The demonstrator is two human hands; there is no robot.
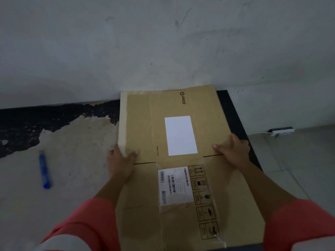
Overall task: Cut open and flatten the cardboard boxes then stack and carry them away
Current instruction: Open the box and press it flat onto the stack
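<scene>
Flattened cardboard box (141, 124) sits dead centre over a black worktop (235, 116), far edge at the wall (163, 42), PICO print and white label (180, 135) facing up. Our left hand (121, 158) grips its 9 o'clock edge: thumb on top, fingers curled under, out of sight. Our right hand (233, 151) grips the 3 o'clock edge likewise. Blue cutter (44, 171) lies on the floor (72, 196) at 9 o'clock, well apart. Power strip (281, 131) is at 3 o'clock.

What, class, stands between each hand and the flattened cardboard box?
Nothing visible does. The left hand and right hand grip the cardboard box by its side edges, thumbs on top. The blue cutter lies on the floor to the left, apart from it.
</scene>
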